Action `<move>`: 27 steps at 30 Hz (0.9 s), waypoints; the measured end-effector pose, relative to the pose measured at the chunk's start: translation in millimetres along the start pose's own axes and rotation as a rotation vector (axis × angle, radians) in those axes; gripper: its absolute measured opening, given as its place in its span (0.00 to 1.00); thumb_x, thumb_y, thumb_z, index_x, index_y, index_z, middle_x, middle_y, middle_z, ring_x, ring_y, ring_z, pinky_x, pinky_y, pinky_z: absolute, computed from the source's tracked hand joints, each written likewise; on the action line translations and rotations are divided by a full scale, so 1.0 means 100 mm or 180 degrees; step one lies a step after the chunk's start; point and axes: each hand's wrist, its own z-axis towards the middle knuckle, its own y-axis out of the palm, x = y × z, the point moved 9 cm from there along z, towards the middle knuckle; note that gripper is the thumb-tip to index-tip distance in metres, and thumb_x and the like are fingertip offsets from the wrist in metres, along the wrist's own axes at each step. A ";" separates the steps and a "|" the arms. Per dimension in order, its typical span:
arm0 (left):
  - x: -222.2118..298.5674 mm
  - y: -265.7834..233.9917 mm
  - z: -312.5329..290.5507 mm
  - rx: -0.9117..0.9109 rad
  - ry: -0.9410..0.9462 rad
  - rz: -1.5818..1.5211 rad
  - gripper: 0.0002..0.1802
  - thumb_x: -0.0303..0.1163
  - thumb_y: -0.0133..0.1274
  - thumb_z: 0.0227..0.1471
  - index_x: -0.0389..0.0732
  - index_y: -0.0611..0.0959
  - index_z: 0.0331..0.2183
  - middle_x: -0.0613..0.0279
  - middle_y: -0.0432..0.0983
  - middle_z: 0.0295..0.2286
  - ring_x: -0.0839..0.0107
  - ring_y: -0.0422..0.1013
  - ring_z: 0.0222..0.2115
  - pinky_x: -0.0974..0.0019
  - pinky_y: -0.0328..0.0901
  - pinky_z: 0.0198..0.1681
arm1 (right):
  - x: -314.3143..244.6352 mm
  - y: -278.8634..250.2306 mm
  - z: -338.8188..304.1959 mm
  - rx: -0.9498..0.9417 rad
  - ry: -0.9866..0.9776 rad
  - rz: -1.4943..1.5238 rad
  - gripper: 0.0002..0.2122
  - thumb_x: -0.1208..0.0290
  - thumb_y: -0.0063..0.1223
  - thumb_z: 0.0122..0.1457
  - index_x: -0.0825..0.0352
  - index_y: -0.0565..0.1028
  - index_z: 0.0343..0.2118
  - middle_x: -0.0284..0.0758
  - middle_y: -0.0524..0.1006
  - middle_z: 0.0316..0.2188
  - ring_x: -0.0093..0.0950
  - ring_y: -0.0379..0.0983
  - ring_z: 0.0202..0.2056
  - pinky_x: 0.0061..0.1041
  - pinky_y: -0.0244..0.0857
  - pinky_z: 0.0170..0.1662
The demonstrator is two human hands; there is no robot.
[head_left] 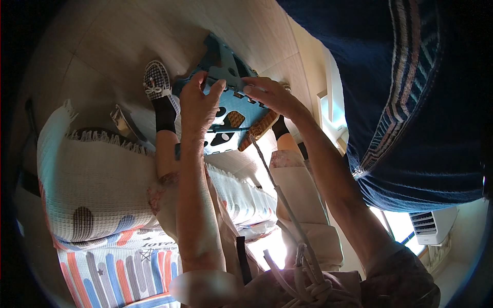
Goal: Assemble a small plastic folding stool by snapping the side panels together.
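Note:
A teal-blue plastic piece (225, 75) with notched edges and cut-outs lies between my hands, over a larger teal panel (245, 109) of the same kind. It looks like part of a folding stool, though its full shape is hidden. My left hand (201, 105) grips its left side, thumb raised along the near edge. My right hand (275, 96) pinches its right edge between thumb and fingers. Under my hands are a brown ribbed part (261, 129) and a thin teal rod (228, 130) at the near side.
Below are my feet in checked shoes (156, 79) on a pale wood-look floor (110, 38). A striped fringed cover (110, 190) drapes the seat at the left. Dark blue patterned fabric (411, 102) hangs at the right, above a white vent unit (434, 226). A pale cord (295, 220) dangles in front.

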 end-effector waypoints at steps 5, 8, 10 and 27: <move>-0.04 0.00 -0.01 -0.0059 -0.0162 -0.0170 0.16 0.36 0.56 0.46 0.33 0.79 0.33 0.57 0.77 0.27 0.73 0.71 0.26 0.68 0.65 0.34 | 0.05 0.04 0.06 -0.0275 0.0409 -0.0031 0.34 0.43 0.58 0.49 0.68 0.70 0.51 0.41 0.76 0.39 0.29 0.72 0.42 0.29 0.65 0.47; -0.05 -0.05 -0.01 0.0093 0.0073 0.0029 0.15 0.36 0.57 0.47 0.33 0.79 0.33 0.58 0.77 0.27 0.74 0.70 0.27 0.69 0.65 0.35 | 0.04 0.08 0.07 -0.0265 0.0455 0.0150 0.35 0.43 0.60 0.47 0.70 0.70 0.49 0.40 0.76 0.37 0.28 0.72 0.40 0.28 0.64 0.45; -0.06 -0.06 -0.03 0.0113 0.0064 -0.0034 0.15 0.35 0.57 0.47 0.33 0.79 0.34 0.59 0.77 0.27 0.74 0.70 0.27 0.69 0.65 0.35 | 0.05 0.11 0.09 -0.0162 0.0366 0.0134 0.35 0.44 0.61 0.46 0.70 0.70 0.48 0.40 0.76 0.37 0.28 0.72 0.40 0.27 0.64 0.44; -0.04 -0.02 -0.06 0.0023 -0.0197 0.0032 0.16 0.36 0.57 0.48 0.34 0.78 0.35 0.61 0.77 0.28 0.75 0.69 0.28 0.67 0.65 0.35 | -0.05 0.06 0.08 0.0291 -0.0264 -0.0253 0.31 0.46 0.62 0.47 0.75 0.74 0.40 0.43 0.76 0.33 0.30 0.72 0.38 0.28 0.65 0.42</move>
